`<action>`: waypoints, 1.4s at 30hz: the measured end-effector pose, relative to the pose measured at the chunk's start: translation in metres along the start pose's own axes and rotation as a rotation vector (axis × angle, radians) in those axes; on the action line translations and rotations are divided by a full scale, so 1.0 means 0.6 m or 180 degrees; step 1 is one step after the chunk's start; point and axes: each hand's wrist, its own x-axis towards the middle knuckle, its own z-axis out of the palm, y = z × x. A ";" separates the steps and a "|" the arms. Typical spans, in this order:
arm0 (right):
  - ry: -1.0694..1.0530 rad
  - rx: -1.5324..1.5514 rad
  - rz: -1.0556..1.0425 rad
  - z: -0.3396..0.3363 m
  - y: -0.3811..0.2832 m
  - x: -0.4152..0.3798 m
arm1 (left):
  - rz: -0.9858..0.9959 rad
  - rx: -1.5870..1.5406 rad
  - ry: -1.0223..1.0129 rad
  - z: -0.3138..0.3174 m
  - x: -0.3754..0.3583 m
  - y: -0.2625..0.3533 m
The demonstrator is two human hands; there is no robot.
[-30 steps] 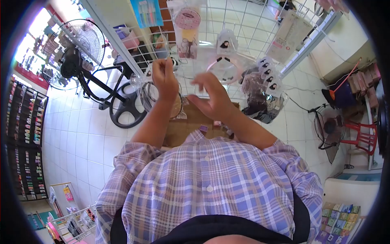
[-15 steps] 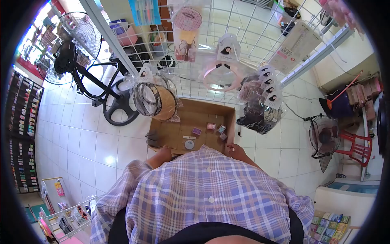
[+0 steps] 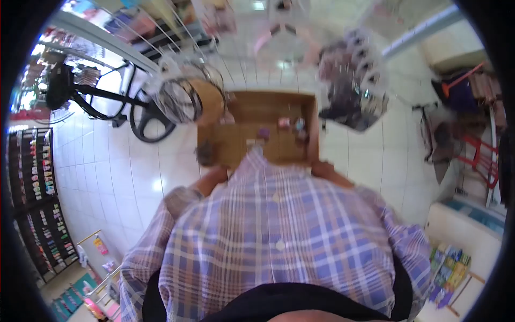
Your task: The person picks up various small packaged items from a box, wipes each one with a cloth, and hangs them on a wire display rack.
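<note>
A cardboard box (image 3: 257, 99), open at the top, lies in front of my body, below the hanging goods. My left hand (image 3: 216, 175) is closed at its near left corner, and my right hand (image 3: 323, 169) is closed at the near right corner. Both seem to grip the rim, though blur and the shirt partly hide the fingers. Inside sit a small purple box (image 3: 263, 132), a pink one (image 3: 284, 123) and a bluish one (image 3: 299, 124). A dark grey item (image 3: 205, 153) lies by the left wall.
Bagged headbands (image 3: 193, 99) and dark bagged goods (image 3: 351, 91) hang from a wire rack above the box. A black fan stand (image 3: 115, 102) is on the left, beside a dark display shelf (image 3: 32, 188). A red chair (image 3: 480, 155) stands at right.
My view has tipped downward, so the box, my hands and the hanging goods appear higher in the picture. Both hands remain at the box's near corners. The image is blurrier now.
</note>
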 end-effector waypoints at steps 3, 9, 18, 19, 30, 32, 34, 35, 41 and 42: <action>-0.0192 -0.0121 0.0081 -0.034 -0.019 -0.013 | 0.0223 0.0549 -0.0451 -0.026 0.031 0.003; -0.0034 -0.0163 -0.0510 0.034 -0.001 0.107 | 0.0263 0.1335 -0.0884 -0.027 0.077 0.023; 0.0567 0.0803 -0.0936 0.018 -0.059 0.133 | 0.0169 0.0486 -0.0263 -0.011 0.134 0.063; 0.0521 0.0935 -0.0931 0.022 -0.070 0.137 | -0.0008 0.0143 -0.0159 -0.003 0.138 0.068; -0.0060 0.2433 -0.0703 0.040 -0.178 0.124 | -0.0283 -0.1012 0.0195 0.115 0.171 0.033; 0.0044 0.2141 -0.0789 0.052 -0.194 0.133 | -0.0847 -0.1429 0.0031 0.122 0.171 0.044; -0.0023 0.3043 -0.0234 0.045 -0.216 0.123 | -0.1203 -0.1485 0.0400 0.100 0.145 0.084; -0.0051 0.3053 -0.0197 0.048 -0.221 0.118 | -0.1204 -0.1484 0.0353 0.073 0.127 0.109; -0.0310 0.2759 -0.0101 0.017 -0.239 0.072 | -0.1301 -0.2094 -0.0078 0.045 0.112 0.169; -0.0407 0.2621 -0.0092 -0.001 -0.239 0.052 | -0.0709 -0.1234 -0.0368 0.032 0.103 0.178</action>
